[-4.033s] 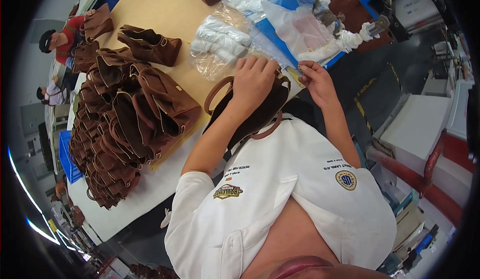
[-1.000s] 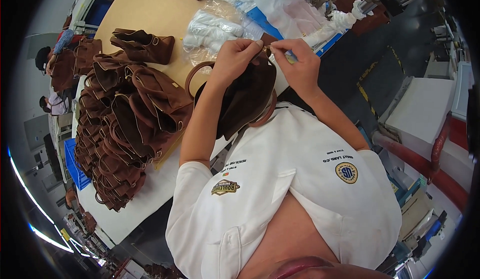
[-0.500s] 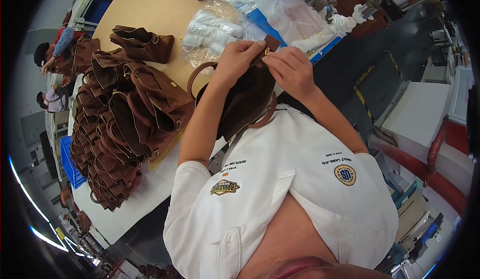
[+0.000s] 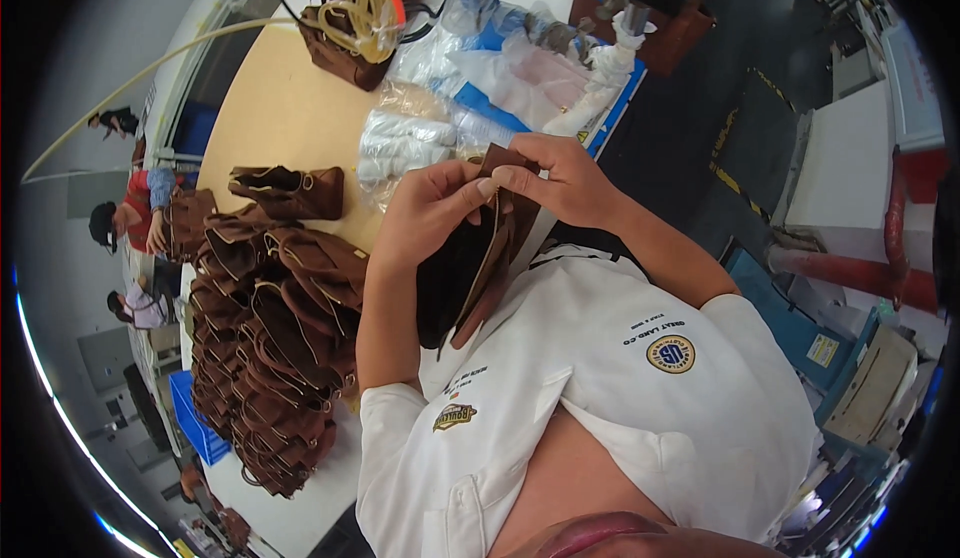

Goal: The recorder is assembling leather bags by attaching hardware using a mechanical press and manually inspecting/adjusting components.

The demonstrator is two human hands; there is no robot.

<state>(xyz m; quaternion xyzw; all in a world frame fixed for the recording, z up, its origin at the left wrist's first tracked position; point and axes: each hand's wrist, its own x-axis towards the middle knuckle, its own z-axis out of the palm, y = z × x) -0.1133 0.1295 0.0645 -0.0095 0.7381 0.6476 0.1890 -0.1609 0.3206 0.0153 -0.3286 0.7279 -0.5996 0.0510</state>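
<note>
Both hands pinch one brown bag (image 4: 470,273), seemingly at its top edge: left hand (image 4: 425,213), right hand (image 4: 560,178). A bag pile (image 4: 275,348) sits along the table's (image 4: 275,118) left edge.

head cam | looks steeply down | close over chest | single view

Pretty busy workshop: a long tan worktable (image 4: 270,108) piled with brown leather bags (image 4: 280,328) and clear plastic packets (image 4: 400,143). Dark floor (image 4: 700,128) on the right, blue crate (image 4: 200,418) lower left.

Dark brown leather bag (image 4: 470,268) held upright, mouth pinched shut.
</note>
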